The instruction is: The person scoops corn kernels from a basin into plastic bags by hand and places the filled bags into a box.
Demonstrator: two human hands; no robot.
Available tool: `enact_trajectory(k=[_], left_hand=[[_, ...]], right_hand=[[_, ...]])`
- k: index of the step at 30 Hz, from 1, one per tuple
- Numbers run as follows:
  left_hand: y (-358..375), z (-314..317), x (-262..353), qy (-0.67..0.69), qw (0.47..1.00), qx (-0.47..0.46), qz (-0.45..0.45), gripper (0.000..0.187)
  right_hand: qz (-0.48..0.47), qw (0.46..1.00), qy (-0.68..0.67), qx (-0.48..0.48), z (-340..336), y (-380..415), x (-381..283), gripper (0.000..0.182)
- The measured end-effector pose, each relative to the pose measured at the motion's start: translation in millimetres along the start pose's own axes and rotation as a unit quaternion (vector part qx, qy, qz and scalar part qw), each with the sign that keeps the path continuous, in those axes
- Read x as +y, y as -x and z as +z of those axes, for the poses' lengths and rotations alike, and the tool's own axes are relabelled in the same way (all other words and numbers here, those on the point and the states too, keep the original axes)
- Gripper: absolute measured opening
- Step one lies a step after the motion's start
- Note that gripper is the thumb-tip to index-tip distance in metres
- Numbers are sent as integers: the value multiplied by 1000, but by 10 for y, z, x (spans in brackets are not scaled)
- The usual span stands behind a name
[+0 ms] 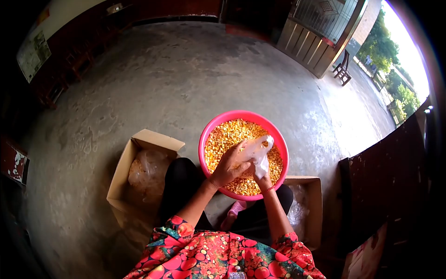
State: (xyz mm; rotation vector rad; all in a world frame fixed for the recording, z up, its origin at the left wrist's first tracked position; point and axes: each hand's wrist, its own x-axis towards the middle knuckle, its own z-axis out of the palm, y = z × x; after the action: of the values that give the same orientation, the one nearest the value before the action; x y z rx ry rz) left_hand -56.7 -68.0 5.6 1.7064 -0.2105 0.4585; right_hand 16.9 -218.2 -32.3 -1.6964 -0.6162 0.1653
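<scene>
A clear plastic bag (258, 149) is between my two hands, above a pink basin (284, 160) of yellow corn kernels (232, 132). My left hand (228, 163) grips the bag from the left, its fingers curled against the plastic. On the other side, my right hand (261, 179) holds the bag's lower right part, and the plastic covers most of its fingers. Some yellow shows through the bag near its top, but how much corn is inside cannot be made out.
At left stands an open cardboard box (121, 179) with filled plastic bags (147, 171). Another cardboard box (316, 209) with clear plastic bags (297, 209) is at right. Dark furniture (385, 186) stands further right, and a chair (343, 69) is by the open door (320, 39).
</scene>
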Motion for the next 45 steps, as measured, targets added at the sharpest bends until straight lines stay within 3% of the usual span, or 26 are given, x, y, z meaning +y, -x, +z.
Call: enact_trajectory(k=[1,2,3,6,8,9,10,11,13,14,15,17,19,21,24,25,29,34,37,38,41,43,44,45], left_hand=[[28,-63,5,-39,999,-7,-14,74],[66,-73,-109,5,999,-2,-42,86],[90,-67,-167,5,999,-2,-42,86],[115,-15,-293,-91,996,-24,2,92],[88,47,-318,-136,990,-35,-3,94],[49,65,-248,-180,983,-45,-7,96],[9,84,-176,-180,979,-72,-55,91],[66,178,-267,-208,975,-41,-70,75],[13,270,-439,-183,974,-119,-69,53],[70,304,-459,-195,980,-47,9,37],[137,360,-710,-196,980,-8,42,33],[220,342,-974,-117,991,-69,-7,32],[345,319,-1196,-20,998,-47,-20,31],[501,279,-1580,41,997,-45,-49,25],[297,197,-1017,103,980,96,-140,20],[193,183,-374,206,939,150,-231,22],[206,157,-601,135,941,229,-208,26],[218,188,-553,92,974,137,-153,20],[239,217,-577,41,978,143,-144,16],[294,214,-843,-75,981,159,-83,16],[212,342,-406,-51,989,139,-31,15],[235,325,-508,22,995,99,-23,16],[251,305,-548,-95,993,53,34,18],[242,295,-529,-210,973,5,93,20]], right_hand=[[-82,987,135,30,-22,-36,-281,22],[-75,990,118,29,-47,-72,-169,18],[-54,986,151,55,-58,-114,-292,17],[-14,994,34,107,-19,-128,-319,16],[-111,989,62,74,-22,-114,-408,17],[-110,989,63,75,-14,-97,-449,17],[-86,993,63,41,2,-73,-488,17],[-61,996,62,9,32,-53,-507,18],[-25,999,30,-36,163,-21,-422,19],[-58,997,16,-50,201,8,-408,21],[-92,994,5,-63,246,15,-509,23],[-53,993,24,-104,263,-6,-642,30],[-107,972,157,-136,192,-10,-744,40],[-170,970,118,-129,191,-21,-779,48],[-145,977,153,-31,130,51,-858,53],[-145,975,170,5,102,44,-735,55],[-115,965,235,-28,43,140,-172,74],[-96,937,327,-71,233,264,19,77],[-86,924,367,-70,312,238,9,77],[-85,921,372,-73,332,222,25,76],[-98,932,345,-49,384,190,118,69],[-109,933,335,-79,416,181,183,62],[-141,943,298,-36,438,180,228,49],[-140,944,298,-33,429,180,271,49]])
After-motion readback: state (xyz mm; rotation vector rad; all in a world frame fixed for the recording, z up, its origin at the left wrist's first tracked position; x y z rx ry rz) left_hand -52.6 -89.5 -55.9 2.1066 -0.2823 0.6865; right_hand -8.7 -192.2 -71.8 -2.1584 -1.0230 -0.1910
